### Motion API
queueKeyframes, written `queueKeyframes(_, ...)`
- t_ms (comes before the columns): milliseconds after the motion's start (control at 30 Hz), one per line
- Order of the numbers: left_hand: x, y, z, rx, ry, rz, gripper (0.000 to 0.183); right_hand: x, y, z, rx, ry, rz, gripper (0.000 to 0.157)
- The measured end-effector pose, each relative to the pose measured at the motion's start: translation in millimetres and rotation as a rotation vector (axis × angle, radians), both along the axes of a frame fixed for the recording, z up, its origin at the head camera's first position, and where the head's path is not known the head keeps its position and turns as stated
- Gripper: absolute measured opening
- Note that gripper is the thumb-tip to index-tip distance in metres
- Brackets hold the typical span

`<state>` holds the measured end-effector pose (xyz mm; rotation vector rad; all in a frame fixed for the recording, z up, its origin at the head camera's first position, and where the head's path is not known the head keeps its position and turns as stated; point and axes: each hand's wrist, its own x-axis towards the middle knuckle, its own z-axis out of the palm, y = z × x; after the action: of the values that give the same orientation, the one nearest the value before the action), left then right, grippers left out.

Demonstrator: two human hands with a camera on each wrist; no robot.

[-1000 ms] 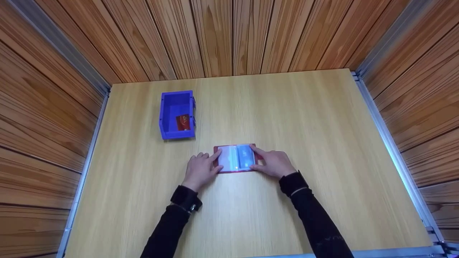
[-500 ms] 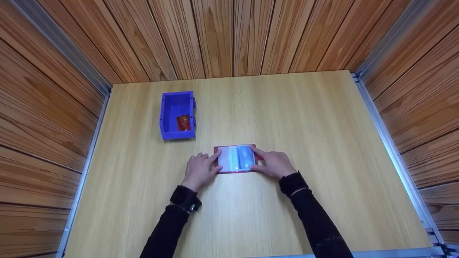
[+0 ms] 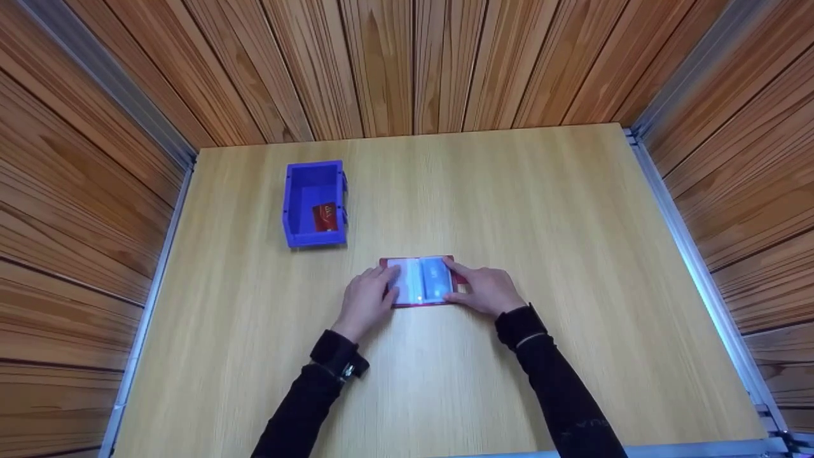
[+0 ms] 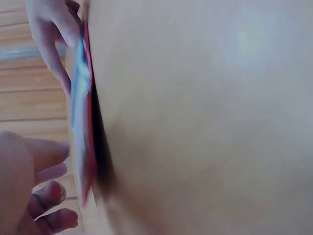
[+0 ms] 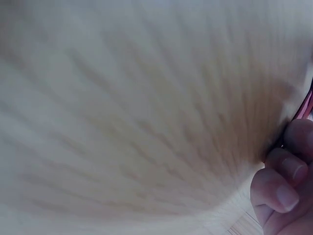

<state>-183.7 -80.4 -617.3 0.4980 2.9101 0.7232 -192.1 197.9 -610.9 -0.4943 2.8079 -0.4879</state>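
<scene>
A red-covered card holder (image 3: 416, 281) with clear plastic sleeves lies spread open on the table, its sleeves shiny and bluish. My right hand (image 3: 486, 289) pinches its right edge between thumb and fingers; in the right wrist view only a sliver of the red cover (image 5: 305, 105) shows beside the curled fingers. Over the left page, my left hand (image 3: 367, 298) reaches in with its fingers loosely bent. In the left wrist view the left hand (image 4: 36, 181) is beside the sleeves, holding nothing; whether a fingertip touches them I cannot tell.
A blue plastic bin (image 3: 315, 239) stands at the back left of the wooden table (image 3: 540, 210). Inside it lies a small dark red card or packet (image 3: 325, 217) with light lettering. Wood-panelled walls and metal rails border the table.
My left hand has shifted right and let go of the card holder's left edge, coming over the left page. The right hand and the card holder stay put.
</scene>
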Motion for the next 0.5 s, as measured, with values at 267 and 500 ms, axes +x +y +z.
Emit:
queueKeyframes(267,-8.9,27.3,2.2,0.060,-0.013,-0.022,0.019,-0.1,0.7,-0.7,0.004,0.004,0.010,0.082)
queueKeyframes(500,-16.7,40.7,4.7,0.052,-0.090,0.124,0.017,0.0,0.4,-2.0,0.009,0.006,0.013,0.082)
